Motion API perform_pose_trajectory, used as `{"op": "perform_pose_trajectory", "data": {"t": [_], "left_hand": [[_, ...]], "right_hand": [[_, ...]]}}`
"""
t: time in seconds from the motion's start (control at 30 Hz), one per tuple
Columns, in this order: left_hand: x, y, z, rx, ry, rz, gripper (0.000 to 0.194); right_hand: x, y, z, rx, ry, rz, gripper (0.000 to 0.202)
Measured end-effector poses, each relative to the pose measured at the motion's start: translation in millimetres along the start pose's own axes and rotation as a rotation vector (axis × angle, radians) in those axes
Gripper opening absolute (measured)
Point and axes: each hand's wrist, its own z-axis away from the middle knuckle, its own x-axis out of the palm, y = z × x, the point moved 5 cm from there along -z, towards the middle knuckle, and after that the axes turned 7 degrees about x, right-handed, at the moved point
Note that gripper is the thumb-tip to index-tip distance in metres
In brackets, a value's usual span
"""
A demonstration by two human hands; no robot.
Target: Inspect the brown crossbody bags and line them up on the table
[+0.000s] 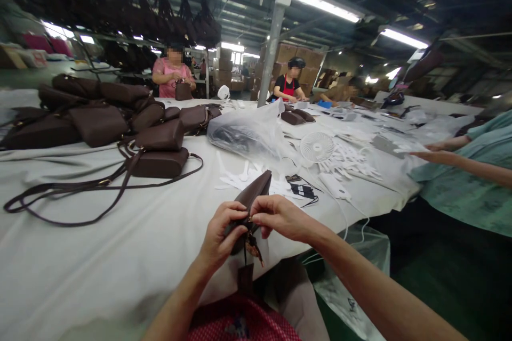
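Observation:
A small dark-brown handbag [258,189] is tilted up at the near edge of the table. My left hand [220,234] is closed on its side, thumb and fingers gripping the leather-like body. With fingertips pinched, my right hand [280,217] holds a small gold-coloured metal fitting [250,218] at the bag's end; its exact kind is partly hidden by the fingers. Below the hands dangles a shiny gold-brown piece [253,248], blurred. A thin dark strap runs down to a flat brown tab [245,278] above my lap.
Brown bags [158,162] with long straps are piled left on the white-covered table [160,245]. Ahead lie a clear plastic bag [248,133], white strips, black tags [302,189] and a white fan [317,147] with its cable. A co-worker's arms [456,154] reach in from the right.

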Motion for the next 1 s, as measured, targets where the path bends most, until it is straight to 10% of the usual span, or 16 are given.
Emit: {"op": "perform_pose_trajectory", "data": {"t": [0.3, 0.5, 0.73, 1.0], "left_hand": [[-2.6, -9.0, -5.1, 0.027, 0.064, -0.106, 0.018], [8.3, -9.4, 1.6, 0.035, 0.020, -0.021, 0.020], [32.6, -23.3, 18.4, -0.141, 0.101, -0.202, 0.069], [14.0, -31.9, 19.9, -0.122, 0.222, -0.260, 0.036]], "right_hand": [[8.5, -26.3, 7.1, -0.371, 0.274, 1.105, 0.019], [-0.1, -28.6, -2.8, -0.451, 0.045, 0.938, 0.017], [-11.9, -25.1, -13.3, -0.425, 0.075, 0.891, 0.017], [22.7, -50.0, -11.4, -0.509, -0.089, 0.958, 0.011]]}}
